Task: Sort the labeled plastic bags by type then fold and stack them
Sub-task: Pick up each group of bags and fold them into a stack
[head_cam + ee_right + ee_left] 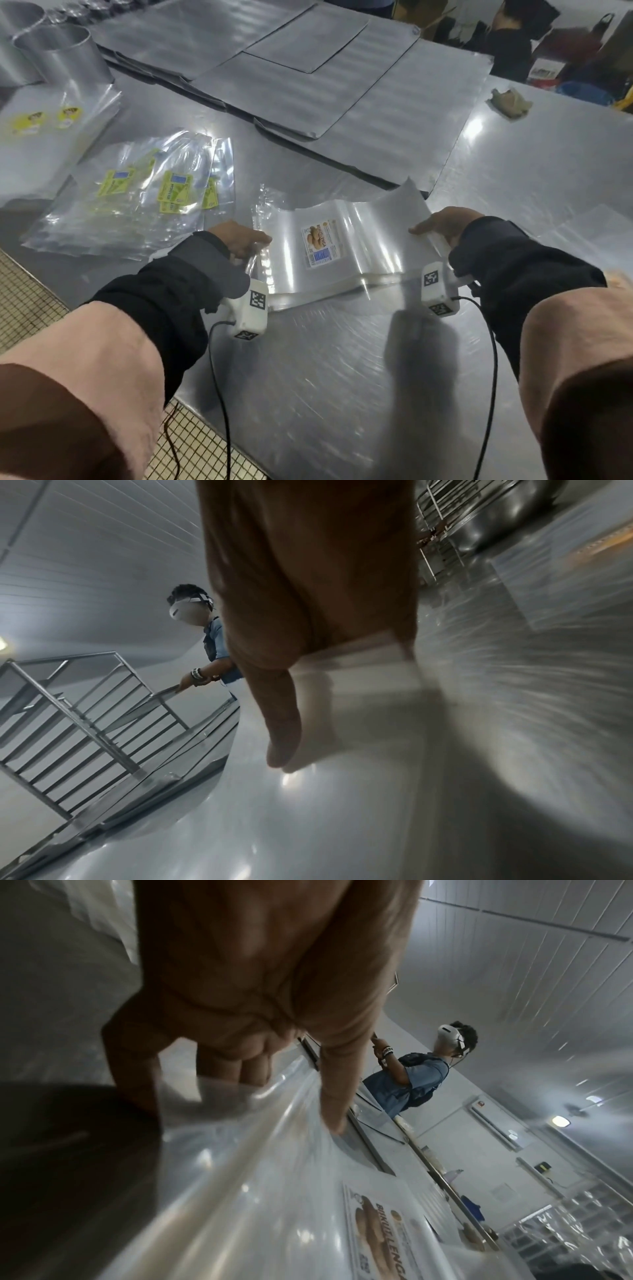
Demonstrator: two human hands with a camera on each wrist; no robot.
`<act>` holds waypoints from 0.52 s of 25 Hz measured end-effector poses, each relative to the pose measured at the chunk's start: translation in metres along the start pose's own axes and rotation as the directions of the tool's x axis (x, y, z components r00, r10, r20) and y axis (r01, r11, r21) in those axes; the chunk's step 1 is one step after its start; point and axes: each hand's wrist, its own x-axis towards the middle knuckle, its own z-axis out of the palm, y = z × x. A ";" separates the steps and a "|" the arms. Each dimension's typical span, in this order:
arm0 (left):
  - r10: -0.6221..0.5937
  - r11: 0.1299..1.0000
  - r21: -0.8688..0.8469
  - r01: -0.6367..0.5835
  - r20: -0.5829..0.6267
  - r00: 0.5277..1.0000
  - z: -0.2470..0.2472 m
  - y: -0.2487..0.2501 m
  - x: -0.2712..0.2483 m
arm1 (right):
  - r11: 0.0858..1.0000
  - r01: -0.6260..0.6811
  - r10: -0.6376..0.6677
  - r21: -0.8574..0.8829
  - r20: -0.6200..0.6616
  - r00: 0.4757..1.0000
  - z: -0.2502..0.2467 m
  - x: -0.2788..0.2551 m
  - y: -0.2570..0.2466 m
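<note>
Both of my hands work one stack of clear bags [346,246] bearing a biscuit label [320,244], lying on the counter [308,377] directly in front of me. My left hand [239,238] grips the stack's left edge, thumb on top and fingers curled beneath. My right hand [445,224] holds the right edge, thumb laid flat on top; its fingers pass under the plastic, and I cannot tell how tightly they close.

Progress: sorting looks well advanced. The biscuit bags are gathered in my stack, a loose pile of green-label bags [137,198] lies to its left, and a further pile with yellow labels [44,120] sits at the far left. The stack in hand bows upward between my hands, which I read as squaring it up or starting a fold. The green pile is splayed and unfolded, so folding and final stacking remain.

Views: the head view alone shows all three piles and their separation. The left wrist view shows the thumb [337,1096] pressing on the film and the curled fingers [240,1066] under it. The right wrist view shows only the thumb [284,723] over blurred plastic. Both wrist views also catch a second person [411,1083] standing beyond the counter.
</note>
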 end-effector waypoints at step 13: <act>0.519 0.605 -0.552 -0.573 -0.272 0.810 -0.004 0.007 -0.023 | 0.754 0.545 -0.453 0.367 -0.311 0.836 0.009 -0.046 0.008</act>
